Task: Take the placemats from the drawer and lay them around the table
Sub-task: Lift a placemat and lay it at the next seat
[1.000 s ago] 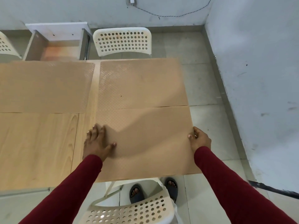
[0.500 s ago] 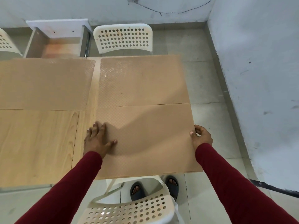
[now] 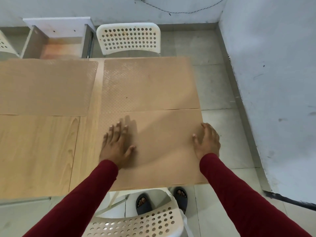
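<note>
Three tan embossed placemats lie on the light wooden table point(image 3: 37, 151). The near right placemat point(image 3: 162, 151) covers the table's near right corner. My left hand point(image 3: 116, 146) presses flat on its left part with fingers spread. My right hand point(image 3: 206, 141) lies flat on its right edge, fingers straight. A second placemat point(image 3: 148, 84) lies just beyond it at the far right, their edges meeting. The third placemat point(image 3: 44, 86) lies at the far left. Behind the table, a white drawer point(image 3: 56, 41) stands pulled open.
A white perforated chair point(image 3: 128, 38) stands at the table's far side, another point(image 3: 136, 223) right below me at the near side. Part of a third chair point(image 3: 5, 45) shows at far left. A wall point(image 3: 273, 82) runs close along the right.
My right hand let go of the near placemat's right edge and now lies flat on it. My left hand slid further onto the mat.
</note>
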